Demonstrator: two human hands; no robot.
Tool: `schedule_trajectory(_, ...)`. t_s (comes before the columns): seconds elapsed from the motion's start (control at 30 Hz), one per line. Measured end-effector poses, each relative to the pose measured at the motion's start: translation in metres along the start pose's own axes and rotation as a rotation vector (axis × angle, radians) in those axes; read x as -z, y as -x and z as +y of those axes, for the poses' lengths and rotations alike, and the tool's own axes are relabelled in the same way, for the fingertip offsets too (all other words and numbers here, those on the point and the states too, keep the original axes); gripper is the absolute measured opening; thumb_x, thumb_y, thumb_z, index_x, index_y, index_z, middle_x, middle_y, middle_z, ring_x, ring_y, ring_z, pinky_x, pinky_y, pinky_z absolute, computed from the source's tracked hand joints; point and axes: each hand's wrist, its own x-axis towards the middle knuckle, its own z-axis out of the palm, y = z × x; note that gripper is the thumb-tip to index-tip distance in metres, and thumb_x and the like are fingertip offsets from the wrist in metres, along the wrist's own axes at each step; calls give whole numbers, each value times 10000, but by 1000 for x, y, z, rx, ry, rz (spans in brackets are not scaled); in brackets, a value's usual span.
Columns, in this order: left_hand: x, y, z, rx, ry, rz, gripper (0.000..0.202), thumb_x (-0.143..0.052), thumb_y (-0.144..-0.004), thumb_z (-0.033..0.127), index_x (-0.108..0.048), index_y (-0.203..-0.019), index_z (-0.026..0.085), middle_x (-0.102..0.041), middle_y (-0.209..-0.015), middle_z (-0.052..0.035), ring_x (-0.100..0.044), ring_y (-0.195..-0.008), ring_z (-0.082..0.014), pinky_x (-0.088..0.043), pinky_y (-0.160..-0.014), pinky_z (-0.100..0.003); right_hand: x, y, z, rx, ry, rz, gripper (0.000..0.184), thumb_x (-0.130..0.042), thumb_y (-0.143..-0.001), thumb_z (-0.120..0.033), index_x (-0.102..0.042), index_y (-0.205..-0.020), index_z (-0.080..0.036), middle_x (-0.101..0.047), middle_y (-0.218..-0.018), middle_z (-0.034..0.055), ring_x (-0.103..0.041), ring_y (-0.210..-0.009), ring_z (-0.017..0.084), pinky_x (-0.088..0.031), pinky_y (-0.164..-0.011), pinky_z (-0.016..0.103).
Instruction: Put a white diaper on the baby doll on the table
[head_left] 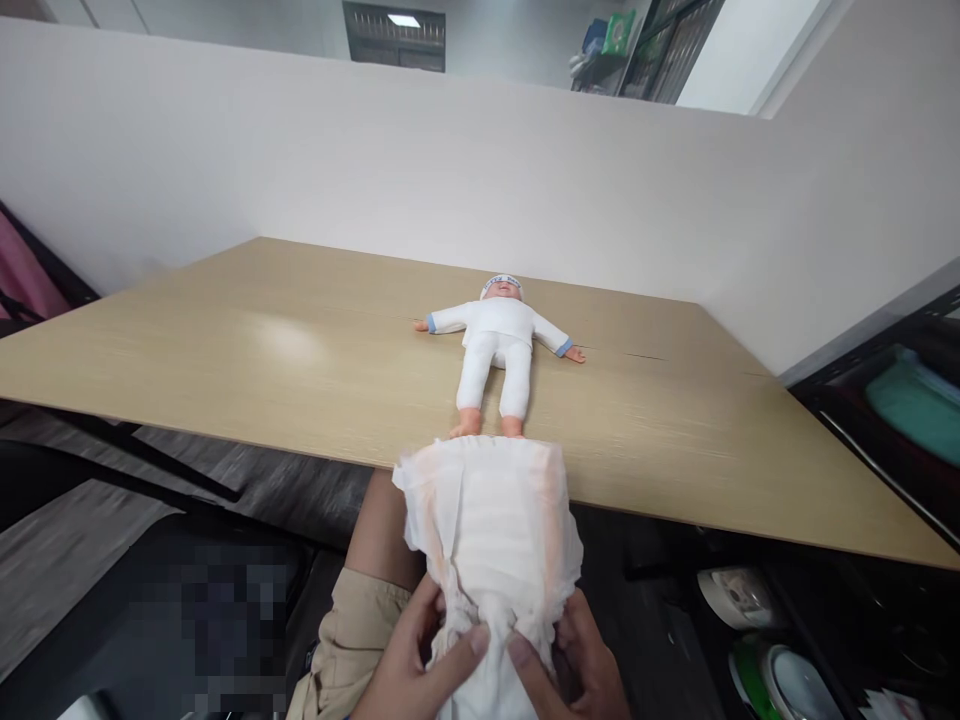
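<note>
A white diaper is held up in front of me at the table's near edge, its waistband toward the table. My left hand grips its lower left side with the thumb pressed on the crumpled fabric. My right hand grips the lower right side the same way. A baby doll in white clothes with blue cuffs lies on its back on the wooden table, arms spread, feet pointing toward the diaper and just beyond its top edge.
White partition walls stand behind and to the right of the table. A dark rack with a teal item is at the right; bowls and containers sit low on the right. My knee in tan shorts shows below.
</note>
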Motion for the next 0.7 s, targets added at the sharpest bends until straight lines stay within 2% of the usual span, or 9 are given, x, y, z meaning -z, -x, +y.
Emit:
schedule_trajectory(0.17, 3, -45, 5, 22, 42, -37, 706, -955, -782, 604, -758, -1348, 231, -794, -1357, -143, -721, -1317, -382, -586, -1125, -476, -22, -35, 4, -14, -22, -62, 533, -784, -926, -670, -669, -1215, -236, -835, -1149, 129, -818, -1057, 296, -673, -926, 364)
schedule_trajectory(0.27, 5, -62, -2, 19, 77, -14, 634, -959, -765, 624, -787, -1211, 208, -821, -1262, -137, -762, -1214, -363, -604, -1061, -444, -24, -50, 21, -8, 34, -30, 547, -753, -952, -681, -661, -1247, -230, -841, -1108, 119, -818, -1046, 296, -675, -892, 364)
schedule_trajectory(0.33, 7, -70, -8, 45, 77, -2, 621, -966, -750, 637, -786, -1149, 196, -828, -1211, -136, -777, -1150, -346, -608, -1032, -430, -19, -57, 35, 46, 157, 11, 531, -758, -956, -665, -664, -1239, -226, -834, -1008, 97, -812, -915, 275, -675, -817, 357)
schedule_trajectory(0.43, 14, -78, -16, 110, 64, 1, 632, -976, -721, 663, -782, -1104, 200, -830, -1189, -131, -789, -1072, -324, -616, -999, -418, -7, -66, 48, 270, 453, 182, 491, -823, -921, -586, -665, -1224, -232, -789, -982, 88, -746, -789, 251, -653, -722, 373)
schedule_trajectory(0.53, 21, -82, -20, 168, 40, -26, 633, -971, -731, 669, -780, -1130, 216, -824, -1219, -126, -780, -1098, -323, -613, -1014, -421, -3, -75, 41, 567, 604, 354, 552, -873, -899, -458, -617, -1338, -243, -742, -1218, 148, -739, -1002, 306, -653, -782, 432)
schedule_trajectory(0.6, 24, -82, -21, 167, 27, -53, 602, -940, -787, 652, -770, -1176, 226, -813, -1250, -119, -761, -1156, -326, -594, -1058, -432, -9, -83, 26, 718, 625, 339, 538, -838, -941, -357, -593, -1409, -256, -717, -1311, 155, -718, -1160, 333, -654, -890, 481)
schedule_trajectory(0.7, 24, -78, -23, 154, -4, -104, 563, -909, -830, 640, -755, -1200, 244, -802, -1275, -107, -742, -1178, -326, -575, -1081, -442, -25, -101, 2, 788, 727, 119, 475, -712, -1026, -280, -591, -1485, -285, -699, -1428, 124, -649, -1368, 337, -614, -1081, 543)
